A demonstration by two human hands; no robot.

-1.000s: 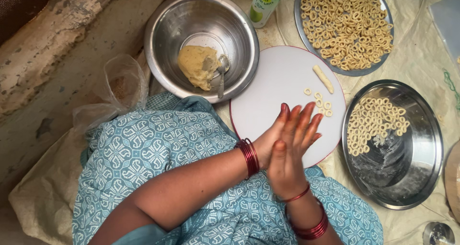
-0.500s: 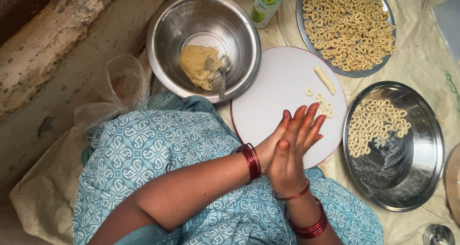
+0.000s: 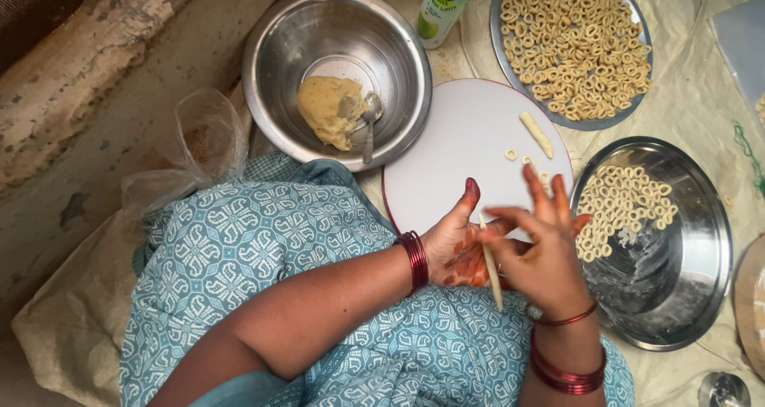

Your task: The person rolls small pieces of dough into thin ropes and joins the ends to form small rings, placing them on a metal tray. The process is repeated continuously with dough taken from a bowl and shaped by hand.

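Observation:
My left hand (image 3: 456,244) lies palm up over my lap, at the near edge of a round white board (image 3: 454,152). My right hand (image 3: 542,252) rests across it, fingers spread. Between the two palms runs a thin rolled strand of pale dough (image 3: 492,268), its lower end sticking out below the hands. On the board lie a short dough stick (image 3: 536,133) and a few small dough rings (image 3: 511,154). A steel bowl (image 3: 275,48) at the upper left holds a lump of dough (image 3: 328,108) and a spoon (image 3: 368,120).
A steel plate (image 3: 502,25) piled with dough rings sits at the top right. A deeper steel pan (image 3: 701,271) with more rings stands to the right. A green-and-white bottle (image 3: 445,5) stands by the bowl. A clear plastic bag (image 3: 191,152) lies left.
My hands were pressed flat together and sliding against each other; now they have parted slightly and the rolled dough strand shows between them, hanging below the palms.

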